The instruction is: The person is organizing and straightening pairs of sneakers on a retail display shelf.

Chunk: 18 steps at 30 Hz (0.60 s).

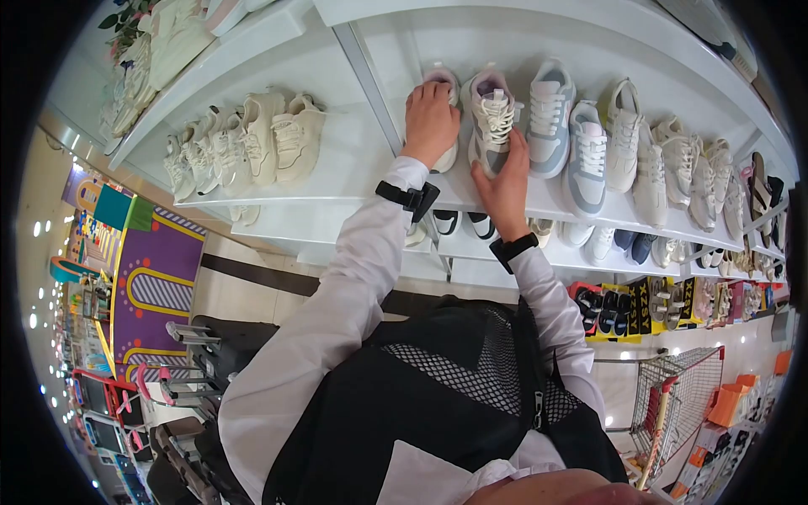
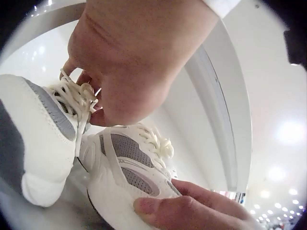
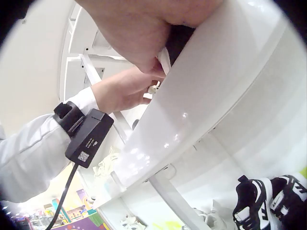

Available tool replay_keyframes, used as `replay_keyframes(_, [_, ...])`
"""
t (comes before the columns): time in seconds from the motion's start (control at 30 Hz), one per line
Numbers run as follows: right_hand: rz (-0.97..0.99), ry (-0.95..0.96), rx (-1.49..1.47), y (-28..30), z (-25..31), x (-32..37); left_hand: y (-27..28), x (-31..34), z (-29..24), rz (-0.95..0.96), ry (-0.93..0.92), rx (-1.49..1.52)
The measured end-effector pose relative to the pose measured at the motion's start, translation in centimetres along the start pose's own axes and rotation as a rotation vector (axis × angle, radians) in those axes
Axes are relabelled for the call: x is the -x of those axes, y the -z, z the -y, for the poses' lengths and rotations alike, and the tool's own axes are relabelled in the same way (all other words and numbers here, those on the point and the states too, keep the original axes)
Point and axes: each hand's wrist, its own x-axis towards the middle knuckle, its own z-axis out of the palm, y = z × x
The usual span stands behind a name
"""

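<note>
In the head view my left hand (image 1: 431, 124) is over a white sneaker (image 1: 444, 160), hiding most of its upper. The left wrist view shows that hand (image 2: 120, 62) with fingers curled at the cream laces (image 2: 72, 98) of this white and grey sneaker (image 2: 43, 139). My right hand (image 1: 507, 187) grips the toe of the matching sneaker (image 1: 492, 118) beside it, thumb on one side and fingers on the other. Grey mesh panels show on that sneaker (image 2: 122, 158). In the right wrist view, my right hand (image 3: 139, 28) mostly covers its shoe.
Both sneakers are on a curved white shelf (image 1: 353, 172). To their right stand blue-grey and white sneakers (image 1: 551, 118); beige sneakers (image 1: 295, 139) line the shelf at left, past a divider (image 1: 370, 93). Lower shelves hold more shoes. A shopping cart (image 1: 677, 396) stands at lower right.
</note>
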Motion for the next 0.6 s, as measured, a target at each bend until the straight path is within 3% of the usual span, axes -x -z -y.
replay_keyframes(0.43, [-0.022, -0.002, -0.011, 0.2, 0.1, 0.0, 0.1, 0.1, -0.2, 0.038, 0.009, 0.09])
replay_keyframes(0.6, [-0.014, -0.005, 0.003, 0.1, 0.3, 0.0, -1.6, 0.9, 0.0, -0.071, 0.008, 0.174])
